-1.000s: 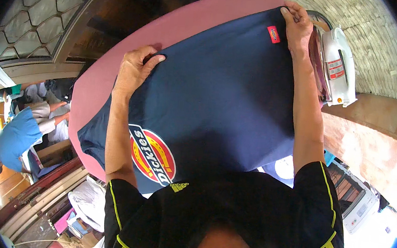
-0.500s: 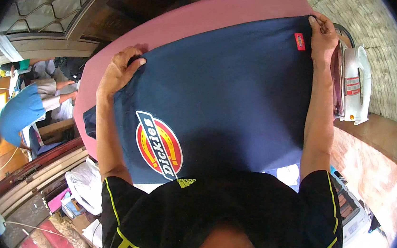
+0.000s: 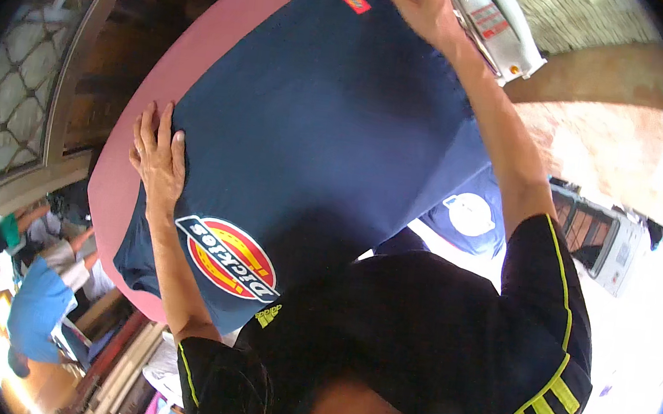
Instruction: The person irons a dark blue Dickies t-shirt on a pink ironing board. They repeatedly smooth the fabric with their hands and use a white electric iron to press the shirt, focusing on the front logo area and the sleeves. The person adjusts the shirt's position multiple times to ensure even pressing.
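A dark blue garment [image 3: 307, 125] lies spread over a pink ironing board [image 3: 200, 59], filling the middle and reaching up to twelve o'clock, where a small red label [image 3: 355, 2] shows. A round red and yellow print [image 3: 231, 258] sits on it toward eight o'clock. The left hand [image 3: 159, 160], between nine and ten o'clock, rests flat with fingers stretched out on the board and thumb at the garment's edge. The right hand [image 3: 419, 6], between twelve and one, is at the garment's far end; its fingers run out of view, so whether they grip cannot be told. A white iron [image 3: 498, 31] is just beside it toward one o'clock.
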Demonstrator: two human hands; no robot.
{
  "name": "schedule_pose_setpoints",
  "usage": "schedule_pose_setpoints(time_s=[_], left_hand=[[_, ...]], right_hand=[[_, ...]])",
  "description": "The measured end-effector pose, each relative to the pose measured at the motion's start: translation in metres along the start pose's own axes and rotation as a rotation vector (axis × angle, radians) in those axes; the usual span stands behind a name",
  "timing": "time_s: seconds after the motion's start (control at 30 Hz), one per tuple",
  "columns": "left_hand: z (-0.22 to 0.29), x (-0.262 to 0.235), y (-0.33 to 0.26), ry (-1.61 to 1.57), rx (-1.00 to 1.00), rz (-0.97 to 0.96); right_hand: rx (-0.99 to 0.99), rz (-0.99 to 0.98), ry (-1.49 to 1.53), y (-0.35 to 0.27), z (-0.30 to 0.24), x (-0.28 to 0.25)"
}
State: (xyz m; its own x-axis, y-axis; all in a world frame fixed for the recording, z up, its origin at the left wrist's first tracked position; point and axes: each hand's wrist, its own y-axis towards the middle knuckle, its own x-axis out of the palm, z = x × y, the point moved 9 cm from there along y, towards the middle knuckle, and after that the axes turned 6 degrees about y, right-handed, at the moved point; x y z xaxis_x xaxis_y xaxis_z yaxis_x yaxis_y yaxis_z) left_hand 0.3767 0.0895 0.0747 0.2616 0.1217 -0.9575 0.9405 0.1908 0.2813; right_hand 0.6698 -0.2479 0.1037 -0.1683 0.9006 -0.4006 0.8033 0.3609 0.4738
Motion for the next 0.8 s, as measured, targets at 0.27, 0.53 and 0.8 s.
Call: schedule_pose_setpoints(time_s=[0.27, 0.53, 0.8], left_hand=[[0.099, 0.002, 0.043, 0.032, 0.128, 0.027], [0.261, 0.048, 0.156, -0.081, 0.440, 0.034], [0.275, 0.056, 0.185, -0.065, 0.362, 0.064]], right_hand=[[-0.044, -0.282, -0.366, -0.213, -0.065, -0.035], [0.304, -0.122, -0.707, -0.242, -0.021, -0.089], [0.096, -0.270, -0.515, -0.174, -0.056, -0.027]])
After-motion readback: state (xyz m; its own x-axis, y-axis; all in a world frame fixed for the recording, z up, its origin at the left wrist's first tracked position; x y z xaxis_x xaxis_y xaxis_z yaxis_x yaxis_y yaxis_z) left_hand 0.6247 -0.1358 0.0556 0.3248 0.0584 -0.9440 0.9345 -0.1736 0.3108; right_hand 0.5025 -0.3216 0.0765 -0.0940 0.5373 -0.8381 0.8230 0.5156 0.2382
